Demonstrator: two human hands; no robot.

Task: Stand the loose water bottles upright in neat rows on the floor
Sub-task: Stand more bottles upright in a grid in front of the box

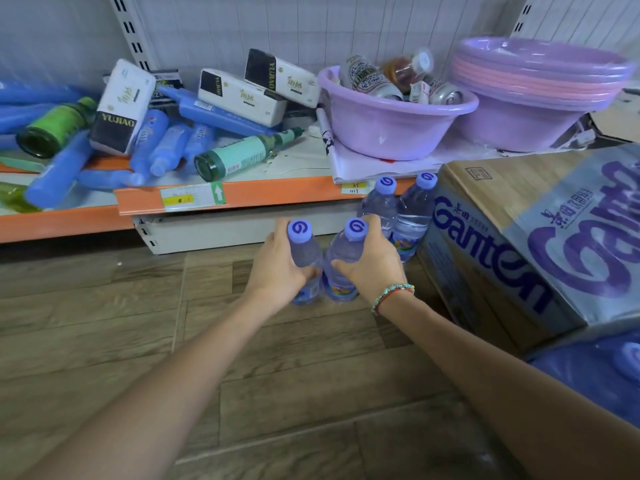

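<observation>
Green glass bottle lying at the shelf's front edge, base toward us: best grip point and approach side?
Judging by its pose, grip the green glass bottle around the wide labelled body, coming from above. It lies on its side on the shelf, base toward the front edge, slim neck pointing back toward the tissue packs. The body is the exposed part; blue bottles crowd its left.

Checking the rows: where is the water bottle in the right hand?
Centre of the head view: the right hand grips it upright on the floor, beside the left hand's bottle, before two standing bottles.
</observation>
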